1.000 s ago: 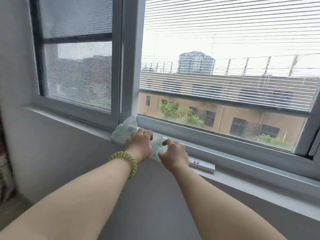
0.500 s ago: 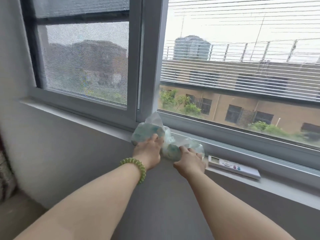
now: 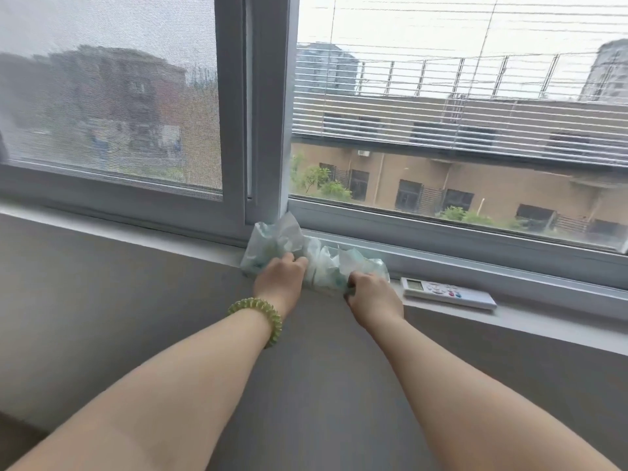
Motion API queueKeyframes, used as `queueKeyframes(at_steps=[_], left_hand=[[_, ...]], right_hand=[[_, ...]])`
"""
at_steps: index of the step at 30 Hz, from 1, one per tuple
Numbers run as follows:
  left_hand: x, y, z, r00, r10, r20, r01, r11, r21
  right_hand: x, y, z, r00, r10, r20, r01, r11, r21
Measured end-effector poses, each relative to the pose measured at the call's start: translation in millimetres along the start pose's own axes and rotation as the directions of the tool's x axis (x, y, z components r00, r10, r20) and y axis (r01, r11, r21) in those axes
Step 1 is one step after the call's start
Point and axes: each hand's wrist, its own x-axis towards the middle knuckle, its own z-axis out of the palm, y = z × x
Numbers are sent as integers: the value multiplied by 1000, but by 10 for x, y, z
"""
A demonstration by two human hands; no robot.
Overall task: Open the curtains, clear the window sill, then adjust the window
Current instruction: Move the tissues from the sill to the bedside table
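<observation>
A crumpled white-and-green tissue pack (image 3: 319, 263) lies on the window sill (image 3: 170, 234) in front of the window's middle post (image 3: 268, 107). My left hand (image 3: 280, 283), with a green coil band on the wrist, grips the pack's left part. My right hand (image 3: 373, 297) grips its right end. The pack is squeezed between the two hands, with loose tissue sticking up at its left. No curtain is in view.
A white remote control (image 3: 448, 297) lies on the sill just right of my right hand. The left pane has an insect screen (image 3: 108, 96). Half-raised slat blinds (image 3: 458, 96) hang in the right pane. A grey wall drops below the sill.
My view has moved closer and to the right. Both hands have tightened on the tissue pack and crumpled it. The remote has come fully into sight.
</observation>
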Motion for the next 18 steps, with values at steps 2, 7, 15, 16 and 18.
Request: queueKeyframes(at_steps=[2,7,15,16,18], left_hand=[[-4,3,-4,999,21,-26,-21,999,31],[0,6,-63,997,25,-78,-20,997,69],[-156,-35,-130,982,-158,-106,133,969,-208],[-174,-21,-153,979,-177,-104,143,951,-274],[-205,10,-205,969,-218,-114,160,909,-384]], right_hand=[[-14,1,-7,1000,16,-9,-16,1000,17],[-66,-19,-7,997,42,-68,-36,996,87],[-208,-98,-65,985,79,-156,-42,973,228],[-231,-95,-102,983,80,-163,-38,969,245],[-268,-94,-157,980,91,-179,-39,960,277]])
